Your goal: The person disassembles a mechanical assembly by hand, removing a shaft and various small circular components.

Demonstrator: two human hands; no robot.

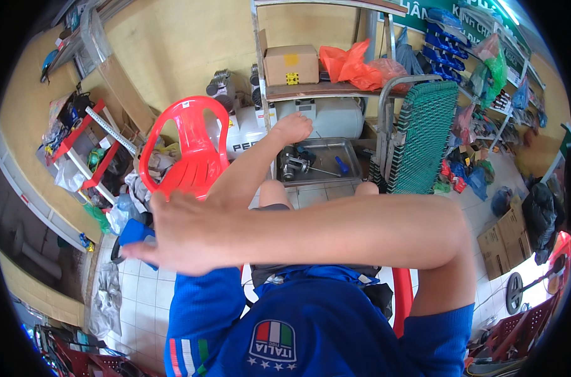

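My left hand [293, 129] reaches forward with its fingers closed, above the far edge of a grey metal tray [342, 149]. Whether it holds something is hidden. In the tray lie a silver metal mechanical part [293, 164] with a thin rod and a blue-handled tool [341, 165]. My right forearm crosses my body to the left, over my left arm. At its end, my right hand [184, 232] is smeared by motion beside my left sleeve; its thumb sticks out, the other fingers are unclear. A blue object [136, 240] shows just beyond that hand.
A red plastic chair [188, 173] stands ahead to the left. Behind the tray are a grey compressor tank [339, 117] and a shelf with a cardboard box [291, 65] and orange bags [354, 66]. A green woven folding bed [425, 135] stands right; cardboard [506, 242] lies farther right.
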